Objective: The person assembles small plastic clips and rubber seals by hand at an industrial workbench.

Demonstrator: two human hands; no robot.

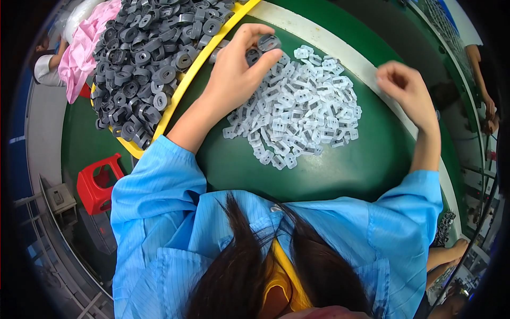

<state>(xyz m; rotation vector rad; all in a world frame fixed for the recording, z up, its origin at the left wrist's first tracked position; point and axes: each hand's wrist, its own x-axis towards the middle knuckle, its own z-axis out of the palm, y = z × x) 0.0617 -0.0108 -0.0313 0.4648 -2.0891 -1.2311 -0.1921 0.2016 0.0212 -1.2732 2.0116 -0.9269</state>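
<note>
My left hand is closed around a dark grey plastic part, round with an opening, gripped between thumb and fingers. A second dark grey part shows inside the curl of the same hand. Just below lies a loose pile of small translucent white plastic pieces. Off to the right, my right hand is raised near the table's pale edge with its fingers curled in toward the thumb. Whether anything small sits between those fingertips is hidden.
A yellow-rimmed tray heaped with dark grey round parts stands at the left on the green table. Beyond it are a pink cloth and a red plastic stool. Other people are at both sides.
</note>
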